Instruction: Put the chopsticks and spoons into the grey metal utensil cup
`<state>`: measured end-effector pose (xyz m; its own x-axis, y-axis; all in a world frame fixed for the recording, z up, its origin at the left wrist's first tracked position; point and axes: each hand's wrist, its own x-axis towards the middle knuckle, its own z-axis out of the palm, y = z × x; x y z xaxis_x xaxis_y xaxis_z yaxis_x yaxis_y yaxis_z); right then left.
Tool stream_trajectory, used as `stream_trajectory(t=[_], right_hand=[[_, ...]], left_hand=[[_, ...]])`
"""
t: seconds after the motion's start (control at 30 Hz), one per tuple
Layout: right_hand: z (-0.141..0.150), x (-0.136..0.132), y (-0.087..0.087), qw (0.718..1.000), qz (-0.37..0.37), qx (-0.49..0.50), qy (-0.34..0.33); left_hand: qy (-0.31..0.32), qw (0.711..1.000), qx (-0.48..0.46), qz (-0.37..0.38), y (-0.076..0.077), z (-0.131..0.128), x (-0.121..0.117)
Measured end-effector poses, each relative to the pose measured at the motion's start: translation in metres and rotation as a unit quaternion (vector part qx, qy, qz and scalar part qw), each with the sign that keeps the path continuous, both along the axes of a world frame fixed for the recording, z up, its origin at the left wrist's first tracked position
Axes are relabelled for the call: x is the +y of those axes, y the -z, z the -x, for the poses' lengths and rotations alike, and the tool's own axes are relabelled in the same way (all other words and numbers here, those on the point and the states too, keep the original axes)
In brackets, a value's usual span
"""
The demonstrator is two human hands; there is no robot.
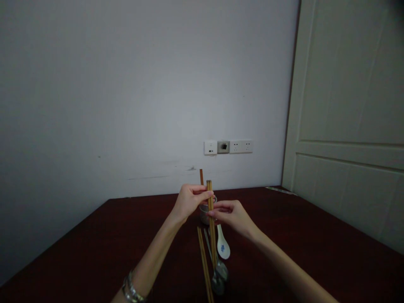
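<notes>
My left hand point(191, 200) pinches the upper part of a pair of wooden chopsticks point(212, 235), held upright. Just below it, my right hand point(232, 214) grips the same pair between thumb and fingers. Behind the hands stands a cup-like holder point(205, 215), partly hidden, with a brown stick point(201, 176) rising above it. On the table under the hands lie another pair of chopsticks point(204, 263), metal spoons point(221, 271) and a white soup spoon point(223, 246) with a blue mark.
The dark red table point(126, 235) meets a pale wall point(126, 105) at its back edge. Sockets and a switch panel point(229, 147) sit low on the wall. A white panelled door point(350, 105) stands on the right. A thin strip point(280, 190) lies at the back right.
</notes>
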<state>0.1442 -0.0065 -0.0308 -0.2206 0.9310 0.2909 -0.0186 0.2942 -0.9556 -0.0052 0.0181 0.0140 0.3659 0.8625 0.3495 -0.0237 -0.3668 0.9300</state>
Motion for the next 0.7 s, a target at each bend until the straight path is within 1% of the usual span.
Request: stream_trajectory(t=[0.07, 0.13, 0.23, 0.33, 0.4, 0.47, 0.7], right_hand=[[-0.007, 0.001, -0.008, 1.0, -0.009, -0.013, 0.011], [-0.014, 0.001, -0.02, 0.998, -0.034, -0.026, 0.044], [-0.02, -0.001, -0.042, 0.985, -0.122, -0.054, 0.112], [-0.016, -0.002, -0.057, 0.956, -0.228, -0.102, 0.154], [-0.01, -0.002, -0.06, 0.939, -0.277, -0.131, 0.154], [-0.005, -0.001, -0.059, 0.933, -0.298, -0.145, 0.141], [0.0, 0.001, -0.055, 0.944, -0.285, -0.1, 0.132]], left_hand=[[-0.001, 1.0, 0.002, -0.005, 0.0, 0.001, 0.0], [0.001, 1.0, 0.002, -0.008, -0.001, 0.001, -0.001], [0.004, 1.0, 0.004, -0.007, -0.003, 0.001, -0.004], [0.012, 1.0, 0.013, -0.015, -0.003, 0.001, -0.006], [0.024, 0.999, 0.017, -0.022, -0.003, 0.001, -0.007], [0.032, 0.999, 0.021, -0.029, -0.002, 0.001, -0.008], [0.038, 0.998, 0.029, -0.033, -0.001, 0.001, -0.009]])
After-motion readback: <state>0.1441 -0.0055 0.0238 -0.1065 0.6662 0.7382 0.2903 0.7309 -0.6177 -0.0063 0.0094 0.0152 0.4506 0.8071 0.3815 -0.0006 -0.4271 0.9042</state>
